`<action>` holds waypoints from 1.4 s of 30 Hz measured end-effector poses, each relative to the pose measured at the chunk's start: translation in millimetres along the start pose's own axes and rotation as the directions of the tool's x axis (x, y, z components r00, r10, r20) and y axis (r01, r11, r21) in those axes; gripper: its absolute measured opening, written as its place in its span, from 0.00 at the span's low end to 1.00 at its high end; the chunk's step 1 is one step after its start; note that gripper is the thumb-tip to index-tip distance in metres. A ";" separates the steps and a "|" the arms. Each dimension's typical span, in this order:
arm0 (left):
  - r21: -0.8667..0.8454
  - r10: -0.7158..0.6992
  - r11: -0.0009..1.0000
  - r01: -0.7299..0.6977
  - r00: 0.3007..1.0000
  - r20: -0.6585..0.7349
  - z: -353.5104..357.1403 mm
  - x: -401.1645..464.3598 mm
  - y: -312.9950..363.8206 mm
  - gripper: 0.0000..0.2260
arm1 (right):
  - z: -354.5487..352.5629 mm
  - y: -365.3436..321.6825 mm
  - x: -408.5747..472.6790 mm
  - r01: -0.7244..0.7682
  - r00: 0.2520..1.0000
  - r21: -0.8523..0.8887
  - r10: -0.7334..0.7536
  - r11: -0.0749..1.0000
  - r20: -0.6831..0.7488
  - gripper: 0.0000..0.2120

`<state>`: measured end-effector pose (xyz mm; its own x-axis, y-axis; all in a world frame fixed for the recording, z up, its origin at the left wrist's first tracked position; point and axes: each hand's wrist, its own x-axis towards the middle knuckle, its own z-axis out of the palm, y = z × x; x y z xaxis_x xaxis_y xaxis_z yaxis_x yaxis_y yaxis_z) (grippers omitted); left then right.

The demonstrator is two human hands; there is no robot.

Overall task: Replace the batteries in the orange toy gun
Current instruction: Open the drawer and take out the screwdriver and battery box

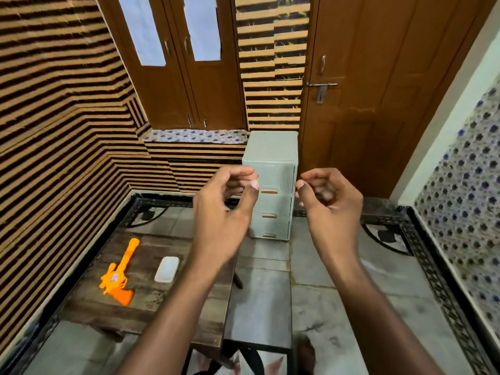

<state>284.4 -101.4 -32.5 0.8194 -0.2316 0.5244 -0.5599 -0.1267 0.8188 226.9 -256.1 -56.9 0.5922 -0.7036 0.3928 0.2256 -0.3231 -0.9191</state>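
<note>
Your orange toy gun [119,274] lies flat on the wooden table [167,307] at the lower left of the frame, barrel pointing away, with a white case [167,269] just beside it, probably laid out ready. Your left hand [224,209] and right hand [330,204] hover mid-frame, well apart from it, fingers loosely curled around nothing. Looks like nothing's started yet.

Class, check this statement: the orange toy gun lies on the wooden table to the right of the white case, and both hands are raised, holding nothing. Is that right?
Not quite. The head view shows the gun left of the white case on the table. The rest holds: left hand and right hand are raised, holding nothing.
</note>
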 end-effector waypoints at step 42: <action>0.710 -0.407 0.692 -0.128 0.744 0.530 288.2 416.6 -666.9 0.29 | 318.9 667.6 391.9 0.014 0.443 -0.796 0.710 0.606 0.548 0.28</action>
<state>963.6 -391.3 -427.5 0.7719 -0.6322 -0.0672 -0.5797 -0.7433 0.3339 856.3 -545.8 -526.9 0.8464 -0.1944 -0.4959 -0.4705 -0.7091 -0.5252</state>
